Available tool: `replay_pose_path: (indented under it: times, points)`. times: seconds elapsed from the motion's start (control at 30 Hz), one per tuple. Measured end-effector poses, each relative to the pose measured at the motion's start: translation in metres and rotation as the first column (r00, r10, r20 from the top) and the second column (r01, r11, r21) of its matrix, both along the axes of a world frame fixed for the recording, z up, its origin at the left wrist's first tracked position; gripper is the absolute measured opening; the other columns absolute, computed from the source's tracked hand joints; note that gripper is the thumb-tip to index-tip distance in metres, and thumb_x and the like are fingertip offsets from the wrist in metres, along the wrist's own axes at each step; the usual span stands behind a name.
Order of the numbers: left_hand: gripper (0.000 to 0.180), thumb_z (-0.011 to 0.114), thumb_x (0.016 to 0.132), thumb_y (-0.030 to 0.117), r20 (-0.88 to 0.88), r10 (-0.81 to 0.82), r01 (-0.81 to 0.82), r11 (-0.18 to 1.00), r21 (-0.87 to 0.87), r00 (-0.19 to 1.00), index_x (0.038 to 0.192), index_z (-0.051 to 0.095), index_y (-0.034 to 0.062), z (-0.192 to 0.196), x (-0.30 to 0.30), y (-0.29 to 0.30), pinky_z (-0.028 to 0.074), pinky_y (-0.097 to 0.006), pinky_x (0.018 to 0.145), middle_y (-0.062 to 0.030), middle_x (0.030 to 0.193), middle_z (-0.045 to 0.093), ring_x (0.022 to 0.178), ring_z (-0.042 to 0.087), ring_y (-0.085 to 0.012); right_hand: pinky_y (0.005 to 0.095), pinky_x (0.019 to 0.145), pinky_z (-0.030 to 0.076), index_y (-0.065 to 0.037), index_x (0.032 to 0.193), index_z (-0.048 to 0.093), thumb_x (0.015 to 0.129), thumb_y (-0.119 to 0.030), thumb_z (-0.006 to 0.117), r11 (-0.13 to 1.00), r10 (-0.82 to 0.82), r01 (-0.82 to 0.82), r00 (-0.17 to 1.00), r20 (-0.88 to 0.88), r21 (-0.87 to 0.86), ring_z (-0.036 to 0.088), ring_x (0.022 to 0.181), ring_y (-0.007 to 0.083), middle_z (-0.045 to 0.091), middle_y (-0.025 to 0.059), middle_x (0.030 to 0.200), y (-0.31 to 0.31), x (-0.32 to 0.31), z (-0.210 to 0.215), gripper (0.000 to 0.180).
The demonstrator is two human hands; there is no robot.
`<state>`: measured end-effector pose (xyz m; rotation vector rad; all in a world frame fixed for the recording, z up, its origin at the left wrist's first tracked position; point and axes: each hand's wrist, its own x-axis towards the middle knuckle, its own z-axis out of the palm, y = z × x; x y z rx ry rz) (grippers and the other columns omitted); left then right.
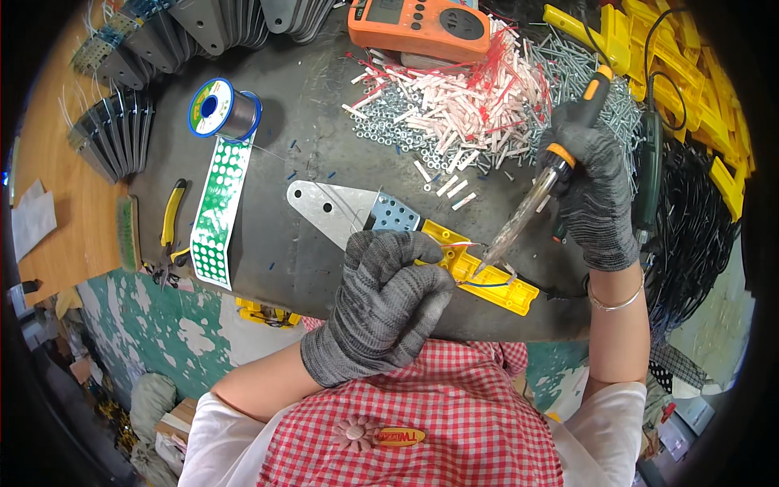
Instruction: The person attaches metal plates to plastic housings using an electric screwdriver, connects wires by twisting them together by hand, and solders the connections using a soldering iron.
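My gloved left hand (385,300) is closed in a pinch over the yellow plastic handle shell (513,296). A thin strand of solder wire runs from the spool (235,114) into its fingers, and a short red wire (462,244) shows at the fingertips. My gloved right hand (596,178) grips a soldering iron (527,209), its tip pointing down just above the open shell. A blue wire (491,285) lies inside the shell. Joined to its left end are a perforated metal plate (396,213) and a grey tapered metal blade (324,203). Whether the tip touches anything is unclear.
An orange multimeter (418,28) stands behind heaps of white sleeves (479,105), nuts (381,126) and screws (596,81). Yellow shells (673,57) and black cables (690,219) crowd the right. Leftward lie a green dotted sticker strip (217,211), yellow-handled pliers (172,215), a brush (127,231) and stacked blades (114,134).
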<state>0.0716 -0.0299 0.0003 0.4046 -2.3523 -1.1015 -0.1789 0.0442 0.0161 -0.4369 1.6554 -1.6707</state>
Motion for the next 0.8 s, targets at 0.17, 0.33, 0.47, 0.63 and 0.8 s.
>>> replay_pose_path:
  times: [0.17, 0.33, 0.47, 0.63, 0.8]
  points:
    - [0.024, 0.074, 0.070, 0.005, 0.007, -0.004, 0.005, 0.999, -0.039, 1.000, 0.091, 0.064, 0.0093, -0.003, -0.002, 0.001, 0.042, -0.040, 0.086, -0.0095, 0.101, 0.061, 0.096, 0.056, -0.0286, 0.0202, 0.058, 0.044, 0.000, 0.113, 0.056, 0.088, -0.026, 0.066, 0.976, 0.216, -0.217, 0.976, 0.037, 0.014, 0.053, 0.068, 0.0081, 0.057, 0.0015, 0.083, 0.005, -0.008, -0.009, 0.037]
    - [0.022, 0.073, 0.072, 0.005, 0.004, -0.017, 0.017, 0.999, -0.029, 1.000, 0.091, 0.064, 0.0090, -0.005, -0.003, 0.001, 0.042, -0.041, 0.087, -0.0095, 0.102, 0.061, 0.096, 0.056, -0.0283, 0.0196, 0.059, 0.043, -0.001, 0.113, 0.055, 0.087, -0.028, 0.066, 0.978, 0.198, -0.194, 0.979, -0.050, 0.072, 0.053, 0.070, 0.0074, 0.058, 0.0016, 0.084, 0.000, -0.003, -0.005, 0.039]
    - [0.023, 0.072, 0.073, 0.005, 0.009, -0.018, 0.018, 1.000, -0.017, 1.000, 0.093, 0.063, 0.0089, -0.005, -0.003, 0.001, 0.042, -0.041, 0.087, -0.0098, 0.102, 0.061, 0.097, 0.055, -0.0283, 0.0191, 0.059, 0.044, -0.001, 0.115, 0.055, 0.087, -0.031, 0.067, 0.979, 0.194, -0.187, 0.976, -0.102, 0.078, 0.054, 0.072, 0.0072, 0.058, 0.0014, 0.086, -0.003, 0.003, -0.003, 0.042]
    - [0.024, 0.073, 0.074, 0.006, 0.012, -0.016, 0.017, 0.999, -0.034, 1.000, 0.095, 0.063, 0.0089, -0.005, -0.001, 0.000, 0.042, -0.041, 0.087, -0.0104, 0.103, 0.061, 0.098, 0.055, -0.0284, 0.0229, 0.067, 0.049, -0.006, 0.110, 0.061, 0.086, -0.037, 0.067, 0.984, 0.169, -0.161, 0.977, -0.129, 0.072, 0.058, 0.077, 0.0080, 0.061, 0.0009, 0.090, -0.003, 0.005, -0.003, 0.040]
    - [0.024, 0.069, 0.075, 0.006, -0.030, 0.122, -0.125, 0.977, -0.170, 0.992, 0.097, 0.061, 0.0073, -0.003, 0.009, -0.022, 0.043, -0.043, 0.079, -0.0135, 0.099, 0.062, 0.091, 0.058, -0.0302, 0.0249, 0.071, 0.051, -0.005, 0.110, 0.060, 0.086, -0.035, 0.069, 0.975, 0.222, -0.219, 0.954, -0.199, 0.039, 0.059, 0.079, 0.0096, 0.062, 0.0022, 0.093, -0.002, 0.008, 0.012, 0.040]
